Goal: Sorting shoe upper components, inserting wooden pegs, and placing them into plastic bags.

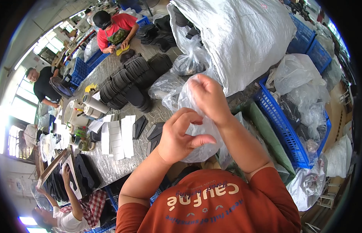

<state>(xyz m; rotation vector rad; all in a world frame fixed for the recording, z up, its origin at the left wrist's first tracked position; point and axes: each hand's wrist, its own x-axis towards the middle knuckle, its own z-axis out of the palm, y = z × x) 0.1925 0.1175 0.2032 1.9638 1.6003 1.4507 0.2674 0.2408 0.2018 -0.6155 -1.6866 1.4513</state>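
A clear plastic bag (204, 153) hangs in front of my chest, over the near edge of the table. My right hand (209, 96) is closed on the bag's upper part, fingers folded in and the thumb pressed against them. Just left of it and lower, my left hand (177, 136) has its thumb spread away from its curved fingers, beside the bag, with nothing seen between them. More crumpled clear plastic (163, 86) lies on the table beyond the hands. Flat dark pieces (154, 132) rest to the left of my left hand.
Stacked dark pieces (120, 83), white paper sheets (117, 136) and white tubs (76, 112) occupy the table (111, 171). A large white woven sack (243, 39) stands ahead; a blue crate (280, 128) of bagged goods is at right. Across the table, a person in red (124, 27) handles a yellow piece.
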